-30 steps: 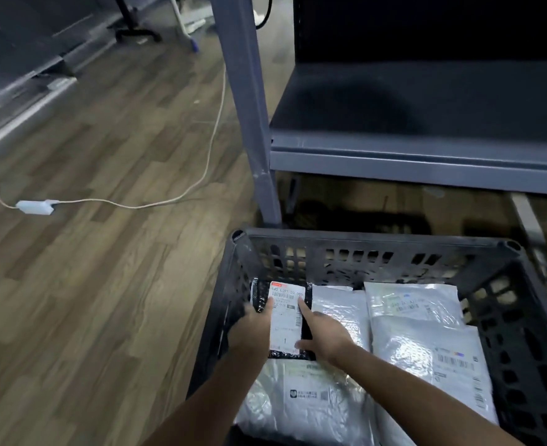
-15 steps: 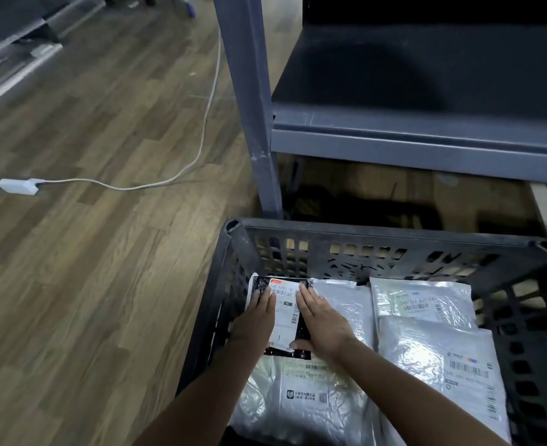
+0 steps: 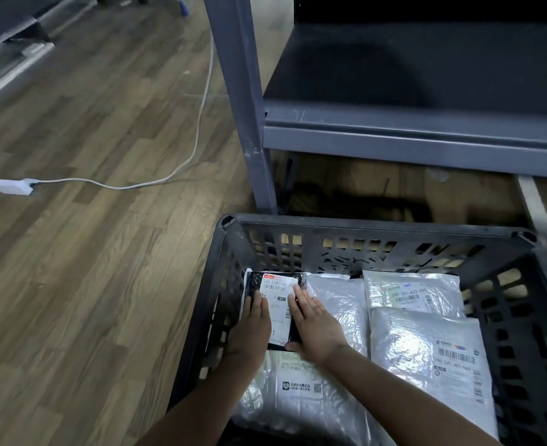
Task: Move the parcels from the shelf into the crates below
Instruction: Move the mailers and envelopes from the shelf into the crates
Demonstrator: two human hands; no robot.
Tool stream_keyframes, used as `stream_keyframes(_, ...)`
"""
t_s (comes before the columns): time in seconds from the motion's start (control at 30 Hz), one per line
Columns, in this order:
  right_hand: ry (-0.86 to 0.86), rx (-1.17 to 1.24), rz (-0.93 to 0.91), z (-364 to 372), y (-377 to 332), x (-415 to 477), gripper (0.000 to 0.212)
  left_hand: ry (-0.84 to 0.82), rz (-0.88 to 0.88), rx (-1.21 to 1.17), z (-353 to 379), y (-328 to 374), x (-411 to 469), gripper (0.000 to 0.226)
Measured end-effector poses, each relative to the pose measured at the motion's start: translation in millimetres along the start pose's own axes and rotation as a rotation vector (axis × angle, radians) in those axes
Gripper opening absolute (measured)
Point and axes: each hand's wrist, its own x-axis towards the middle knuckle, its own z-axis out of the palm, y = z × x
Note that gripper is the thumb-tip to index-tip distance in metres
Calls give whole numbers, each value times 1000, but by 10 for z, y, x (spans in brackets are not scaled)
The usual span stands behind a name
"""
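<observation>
Far left: wood-plank floor (image 3: 88,284), with a white adapter (image 3: 12,187) and its pale cable (image 3: 198,133) trailing towards the grey shelf post (image 3: 243,107). Centre, below the post: black slatted crate (image 3: 378,225) standing on the floor, just in front of the shelf unit. Inside the crate, at its rear left corner: black parcel (image 3: 278,320) with a white shipping label, lying flat, label up, close against the left wall. Left hand (image 3: 251,326) laid on the parcel's left margin, fingers straight and together, pointing away from the person; no curl round the edge visible. Right hand (image 3: 317,326) laid on the right margin, likewise flat with straight fingers, thumb near the parcel's near edge; whether under it or merely beside it, not clear. Grip therefore apart on both sides: pressing and steadying, not clamping, with the parcel directly beneath and between the 2 palms. Further right in the crate: silver parcels (image 3: 426,365), apparently 4, flat and overlapping, 1 partly beneath the black parcel. Upper right: shelf (image 3: 426,136), only a dark deck in view on this level. Judged progress: at least 5 parcels already in the crate, the 5th at the point of release; left to do, lifting both hands away and fetching any parcels on shelf levels out of view.
</observation>
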Motion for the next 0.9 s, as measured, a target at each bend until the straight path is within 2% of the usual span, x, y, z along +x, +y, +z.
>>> stream_keyframes(0.13,-28,-48,3,12,2,-102,84,4,2,-21,46,-17,-76,73)
stream_keyframes(0.37,-135,-23,30,-327,-64,-152,74,-78,26,-41,-373,17,-145,67)
stream_keyframes(0.6,-41,-1,57,-1129,115,-813,63,-82,74,-103,-1354,324,-478,63)
stream_keyframes(0.9,-53,51,174,-2591,-108,-2170,66,-50,172,-26,-2976,773,-1687,59)
